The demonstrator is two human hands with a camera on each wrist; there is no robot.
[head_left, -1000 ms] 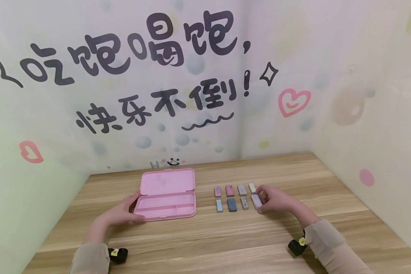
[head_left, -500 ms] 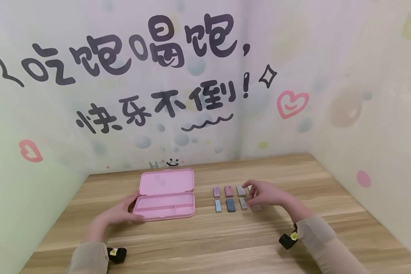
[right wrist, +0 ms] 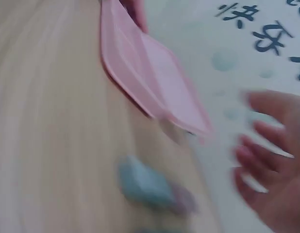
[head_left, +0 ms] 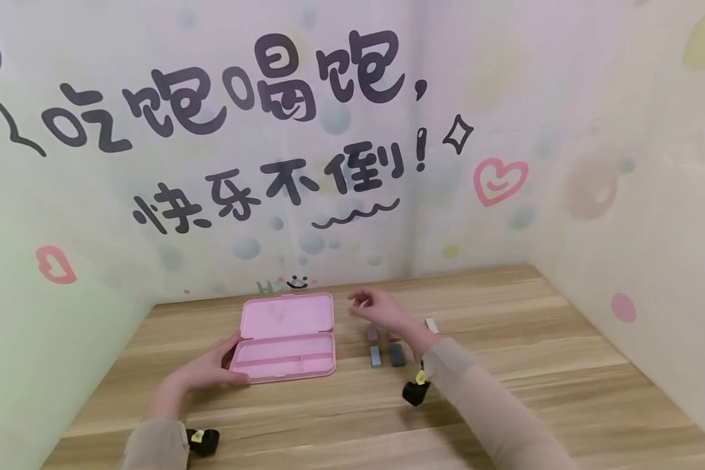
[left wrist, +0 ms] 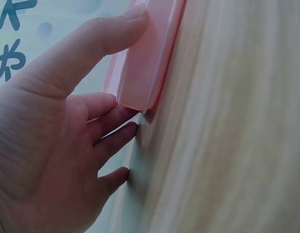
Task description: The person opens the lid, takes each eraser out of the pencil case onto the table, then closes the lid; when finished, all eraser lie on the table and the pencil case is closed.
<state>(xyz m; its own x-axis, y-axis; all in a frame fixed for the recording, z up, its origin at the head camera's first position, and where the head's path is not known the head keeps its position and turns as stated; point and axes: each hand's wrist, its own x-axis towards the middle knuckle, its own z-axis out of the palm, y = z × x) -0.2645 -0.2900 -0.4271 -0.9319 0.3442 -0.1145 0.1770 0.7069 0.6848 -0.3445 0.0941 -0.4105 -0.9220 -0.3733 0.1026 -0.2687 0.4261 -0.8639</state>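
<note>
A pink pencil case (head_left: 284, 348) lies open on the table, its lid (head_left: 288, 316) laid back toward the wall. My left hand (head_left: 204, 365) holds its left end, with the thumb along the near side and fingertips at the end wall, as the left wrist view shows. My right hand (head_left: 382, 309) hovers right of the lid, fingers loosely bent; nothing shows between them in the blurred right wrist view. Under the right wrist lie small eraser-like blocks: a light blue one (head_left: 375, 357), a dark blue one (head_left: 396, 355) and a pinkish one (head_left: 372, 334). Others are hidden by the arm.
A white block (head_left: 431, 325) lies right of the right wrist. The wooden table (head_left: 305, 418) meets a printed back wall (head_left: 352, 254) and side walls. Each wrist carries a black camera.
My right hand has left the right-hand blocks and moved left across the rows, toward the lid's right side. My left hand stays on the pencil case.
</note>
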